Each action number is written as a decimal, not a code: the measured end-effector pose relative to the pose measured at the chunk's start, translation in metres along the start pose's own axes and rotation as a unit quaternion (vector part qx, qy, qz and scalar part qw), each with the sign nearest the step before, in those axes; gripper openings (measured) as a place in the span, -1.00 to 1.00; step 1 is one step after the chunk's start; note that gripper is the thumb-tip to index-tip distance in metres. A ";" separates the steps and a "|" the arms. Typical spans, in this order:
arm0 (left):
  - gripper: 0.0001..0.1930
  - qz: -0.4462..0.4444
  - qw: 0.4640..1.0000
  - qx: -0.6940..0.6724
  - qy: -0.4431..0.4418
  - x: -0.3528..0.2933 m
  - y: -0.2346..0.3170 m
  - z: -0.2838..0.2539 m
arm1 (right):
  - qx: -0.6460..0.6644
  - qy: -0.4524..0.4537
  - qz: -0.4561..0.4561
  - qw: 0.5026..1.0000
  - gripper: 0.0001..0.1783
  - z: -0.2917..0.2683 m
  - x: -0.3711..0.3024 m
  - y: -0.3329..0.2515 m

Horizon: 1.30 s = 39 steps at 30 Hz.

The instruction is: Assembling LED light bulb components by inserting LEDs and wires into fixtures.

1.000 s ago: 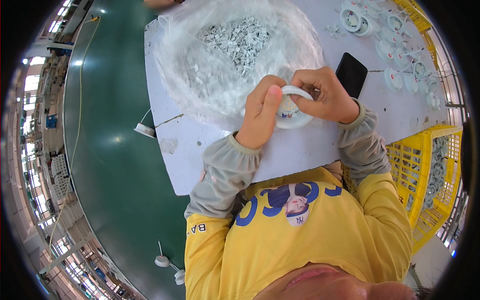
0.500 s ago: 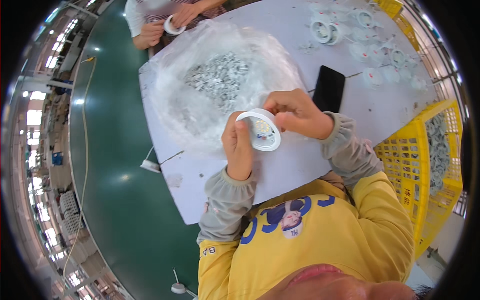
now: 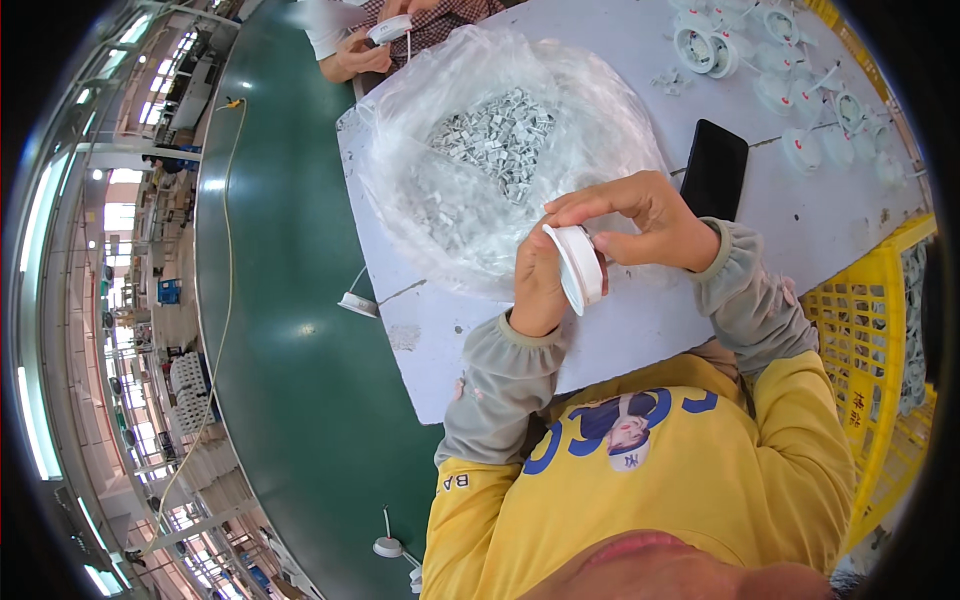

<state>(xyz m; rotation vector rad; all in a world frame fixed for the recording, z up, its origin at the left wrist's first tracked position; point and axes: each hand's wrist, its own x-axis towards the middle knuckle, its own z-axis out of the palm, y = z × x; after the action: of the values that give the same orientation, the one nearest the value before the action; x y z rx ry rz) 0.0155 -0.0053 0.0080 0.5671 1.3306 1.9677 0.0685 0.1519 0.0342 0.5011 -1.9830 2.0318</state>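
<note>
A round white LED downlight [image 3: 577, 268] stands on edge above the table, its back toward the right. My left hand [image 3: 540, 280] is closed on its left side. Over the top of its rim reach the bent fingers of my right hand [image 3: 640, 220], with the thumb against the back, so the light lies between them. Any small part within the right hand's grip is hidden. Just beyond both hands, a clear plastic bag [image 3: 400, 190] lies spread wide, holding a heap of small grey-white clips [image 3: 505, 135].
A black phone [image 3: 715, 170] lies right of my hands. Several white downlights [image 3: 705, 50] are scattered at the far right. A yellow crate [image 3: 850, 320] of grey parts stands at my right. Across the table another person's hands [image 3: 360, 50] hold a downlight. A green surface [image 3: 300, 300] runs along the left.
The downlight has turned from showing its open front to nearly edge-on. My right fingers have unbent from a pinch and now reach over its rim. The whole view has shifted.
</note>
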 end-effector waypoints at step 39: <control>-0.45 0.029 0.999 -0.013 0.034 0.004 -0.010 0.003 | 0.118 0.035 0.064 0.990 -0.89 0.006 -0.006 0.002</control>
<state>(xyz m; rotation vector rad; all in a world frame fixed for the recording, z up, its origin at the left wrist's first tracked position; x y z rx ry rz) 0.0173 0.0020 0.0000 0.5356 1.3410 2.0655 0.0733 0.1466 0.0299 0.3508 -1.7862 2.3434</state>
